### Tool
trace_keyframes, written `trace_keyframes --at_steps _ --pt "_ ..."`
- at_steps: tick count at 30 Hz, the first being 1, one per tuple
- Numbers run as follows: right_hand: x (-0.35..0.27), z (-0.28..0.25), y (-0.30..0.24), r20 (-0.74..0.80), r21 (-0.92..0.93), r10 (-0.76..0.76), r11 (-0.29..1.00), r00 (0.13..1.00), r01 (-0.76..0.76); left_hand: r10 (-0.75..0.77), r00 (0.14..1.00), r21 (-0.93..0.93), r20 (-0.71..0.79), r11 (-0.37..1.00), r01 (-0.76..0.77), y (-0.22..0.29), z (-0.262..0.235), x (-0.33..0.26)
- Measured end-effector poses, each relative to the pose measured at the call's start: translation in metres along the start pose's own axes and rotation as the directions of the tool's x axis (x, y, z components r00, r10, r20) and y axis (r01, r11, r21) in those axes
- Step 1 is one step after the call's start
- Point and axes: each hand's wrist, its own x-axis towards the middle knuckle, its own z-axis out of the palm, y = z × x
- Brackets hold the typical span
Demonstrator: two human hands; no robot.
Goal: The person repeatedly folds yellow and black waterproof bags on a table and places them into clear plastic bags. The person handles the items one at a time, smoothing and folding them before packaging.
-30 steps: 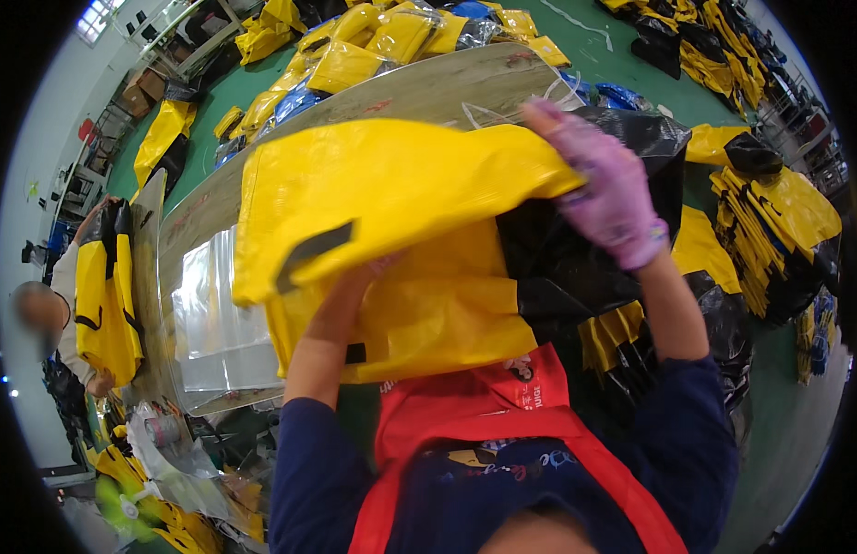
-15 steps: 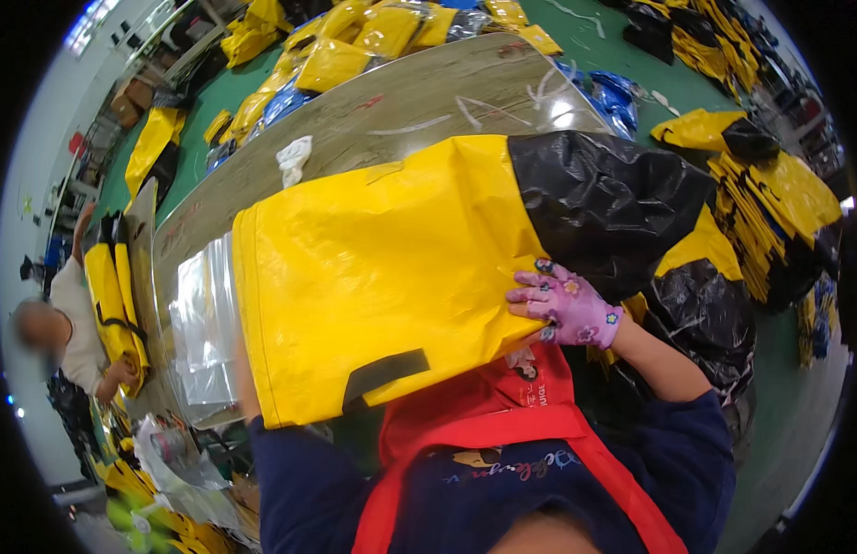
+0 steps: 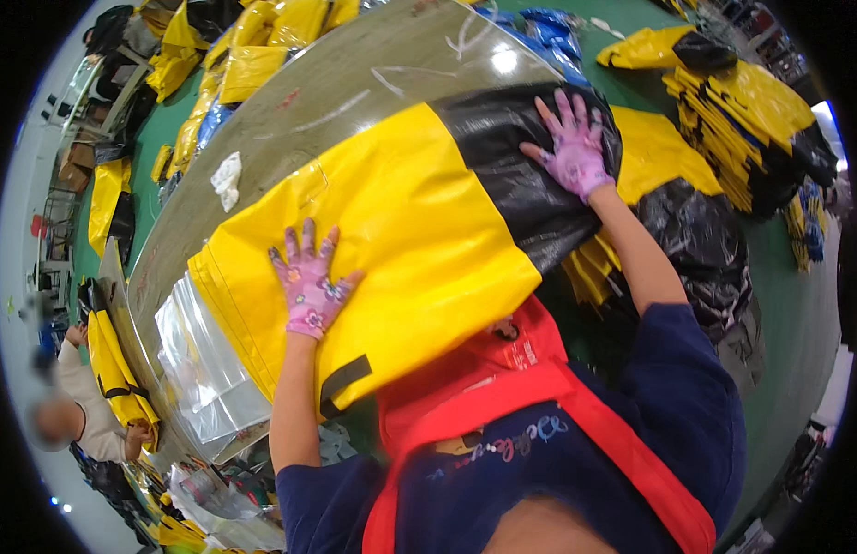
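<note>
A big yellow-and-black plastic bag lies flat across the table, its black end to the right. My left hand, in a pink flowered glove, rests with spread fingers on the yellow part. On the black part lies my right hand, gloved the same way, fingers splayed. Neither hand grips anything. A dark strip shows at the bag's near edge. Partly under the bag's left end sits a stack of clear plastic sleeves.
A crumpled white cloth lies on the table. Folded yellow bags in clear wrap are heaped beyond it. More yellow-and-black bags are piled at the right. At the left, another person handles a folded yellow bag.
My left hand has come out from behind the bag onto its top. The right hand has moved from the near edge to the black part. The bag now lies flatter.
</note>
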Motion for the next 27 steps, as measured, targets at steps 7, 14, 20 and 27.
trace_keyframes --at_steps 7,14,20,27 --pt "-0.095 -0.080 -0.039 -0.231 0.319 -0.462 0.796 0.857 0.515 -0.010 1.000 0.058 0.027 0.998 0.009 0.004 0.000 -0.012" --pt "-0.140 -0.074 -0.057 -0.428 0.340 -0.495 0.687 0.756 0.643 0.407 0.900 -0.204 -0.154 0.878 -0.433 0.084 -0.108 0.084" --pt "-0.067 -0.150 -0.055 -0.154 0.373 -0.777 0.526 0.610 0.764 0.680 0.710 -0.093 -0.184 0.707 -0.701 0.168 0.014 0.087" --pt "0.110 -0.047 -0.062 0.566 0.735 -0.730 0.657 0.383 0.166 0.533 0.845 -0.384 -0.028 0.775 -0.502 0.060 -0.063 0.056"
